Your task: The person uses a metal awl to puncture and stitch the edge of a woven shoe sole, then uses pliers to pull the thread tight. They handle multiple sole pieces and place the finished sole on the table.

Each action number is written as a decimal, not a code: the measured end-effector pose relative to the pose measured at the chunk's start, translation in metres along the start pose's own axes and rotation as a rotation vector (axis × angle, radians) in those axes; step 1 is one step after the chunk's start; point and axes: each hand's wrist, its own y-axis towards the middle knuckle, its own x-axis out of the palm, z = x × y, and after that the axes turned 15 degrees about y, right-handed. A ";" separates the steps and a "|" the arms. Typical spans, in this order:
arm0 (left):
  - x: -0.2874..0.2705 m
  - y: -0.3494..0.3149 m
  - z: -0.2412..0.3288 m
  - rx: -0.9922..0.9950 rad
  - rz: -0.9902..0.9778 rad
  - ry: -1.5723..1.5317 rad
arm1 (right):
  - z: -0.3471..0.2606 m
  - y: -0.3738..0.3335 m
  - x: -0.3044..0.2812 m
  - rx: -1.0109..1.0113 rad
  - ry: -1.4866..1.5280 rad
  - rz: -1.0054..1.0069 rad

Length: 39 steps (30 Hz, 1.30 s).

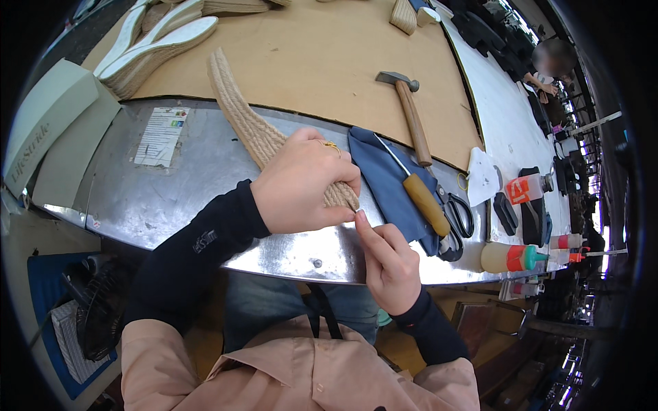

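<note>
A tan rope-wrapped wedge shoe sole (236,103) slants across the metal table edge, its narrow far end resting over the brown board. My left hand (308,179) is closed round its near part, with the thumb pressed close to the tip. At that tip, my right hand (389,259) is closed in a pinch, thumb and forefinger meeting at the rope's end. Whatever lies between those fingertips is too small to make out. Just right of the hands, an awl (425,204) with a yellowish handle lies on a dark blue cloth (375,179), beside black-handled scissors (458,218).
A hammer (412,123) lies on the brown board (308,61). Several white-topped wedge soles (161,51) are piled at far left, above a pale carton (58,130). Glue bottles (504,258) stand at the right edge. Another person's hand (545,88) shows at far right.
</note>
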 end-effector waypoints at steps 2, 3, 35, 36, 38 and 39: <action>0.002 0.000 0.000 0.027 0.055 0.009 | 0.000 -0.001 -0.001 -0.001 -0.061 -0.035; 0.002 0.000 0.000 0.040 0.077 0.018 | -0.002 -0.001 -0.002 0.008 -0.091 -0.049; -0.014 -0.015 -0.003 -0.250 0.787 -0.541 | 0.020 -0.030 -0.011 0.390 0.906 0.415; -0.017 -0.024 -0.004 -0.301 0.893 -0.568 | 0.021 -0.030 -0.011 0.406 0.934 0.415; -0.019 -0.039 -0.003 -0.391 1.009 -0.551 | 0.021 -0.032 -0.011 0.374 0.930 0.404; -0.019 -0.047 0.000 -0.437 1.013 -0.510 | 0.022 -0.033 -0.011 0.369 0.924 0.402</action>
